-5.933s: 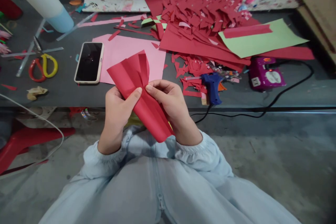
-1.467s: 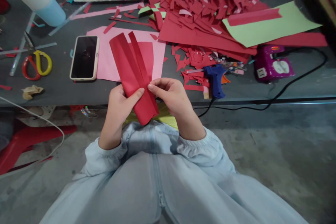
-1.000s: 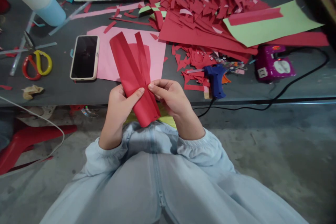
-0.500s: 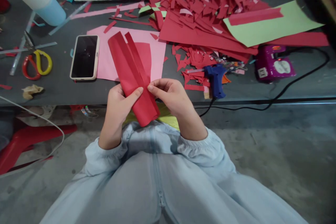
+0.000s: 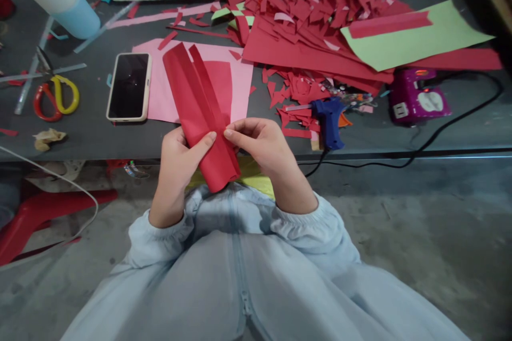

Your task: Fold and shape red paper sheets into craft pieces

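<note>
A folded red paper sheet [image 5: 198,104] with long pleats stands tilted above the table's front edge. My left hand [image 5: 178,162] grips its lower part, thumb pressed on the front. My right hand [image 5: 262,146] pinches a pleat at the paper's right edge with thumb and forefinger. Both hands hover over my lap in pale blue sleeves. Behind the paper lies a pink sheet [image 5: 160,85] on the dark table [image 5: 96,138].
A phone [image 5: 128,87] lies left of the pink sheet, scissors [image 5: 56,98] further left. A blue glue gun [image 5: 328,122] and a purple device [image 5: 418,101] with a cable sit at the right. Red paper scraps [image 5: 316,10] and a green sheet [image 5: 416,42] cover the back.
Since the earliest frame the fanned paper has been gathered into a narrower bundle and raised. In the last second the pleats closed slightly; the hands barely shifted.
</note>
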`<state>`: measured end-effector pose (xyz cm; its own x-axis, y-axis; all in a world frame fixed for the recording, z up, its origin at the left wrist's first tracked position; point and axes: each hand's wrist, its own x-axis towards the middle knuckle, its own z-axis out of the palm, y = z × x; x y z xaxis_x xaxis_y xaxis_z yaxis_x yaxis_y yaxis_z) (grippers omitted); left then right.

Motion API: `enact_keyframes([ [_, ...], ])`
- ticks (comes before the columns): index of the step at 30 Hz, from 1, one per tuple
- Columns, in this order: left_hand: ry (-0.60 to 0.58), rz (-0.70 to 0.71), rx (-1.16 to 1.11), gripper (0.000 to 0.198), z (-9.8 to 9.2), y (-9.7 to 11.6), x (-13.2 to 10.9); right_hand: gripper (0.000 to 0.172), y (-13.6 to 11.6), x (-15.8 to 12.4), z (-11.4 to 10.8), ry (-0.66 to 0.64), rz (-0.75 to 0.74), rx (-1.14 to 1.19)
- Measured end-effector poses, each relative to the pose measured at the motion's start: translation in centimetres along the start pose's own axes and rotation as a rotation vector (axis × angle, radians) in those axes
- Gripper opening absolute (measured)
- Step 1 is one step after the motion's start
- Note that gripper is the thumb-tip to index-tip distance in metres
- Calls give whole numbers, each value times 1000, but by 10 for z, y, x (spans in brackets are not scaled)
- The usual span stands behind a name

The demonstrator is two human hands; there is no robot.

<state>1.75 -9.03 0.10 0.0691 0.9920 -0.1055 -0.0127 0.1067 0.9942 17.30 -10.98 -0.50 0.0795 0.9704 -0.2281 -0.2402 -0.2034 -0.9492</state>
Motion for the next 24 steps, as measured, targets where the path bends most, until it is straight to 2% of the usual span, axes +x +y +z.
enact_keyframes([
  [6,-24,-19,24,24,0,2,0,35,-7,1,-2,-59,-10,-74],
  [9,-23,19,31,24,1,0,1,35,-7,1,0,-62,-26,-54],
  [19,12,83,13,22,3,-3,1,35,0,0,10,55,-45,80],
  [24,46,43,0,25,2,-3,3,33,-3,1,1,-15,-16,9],
])
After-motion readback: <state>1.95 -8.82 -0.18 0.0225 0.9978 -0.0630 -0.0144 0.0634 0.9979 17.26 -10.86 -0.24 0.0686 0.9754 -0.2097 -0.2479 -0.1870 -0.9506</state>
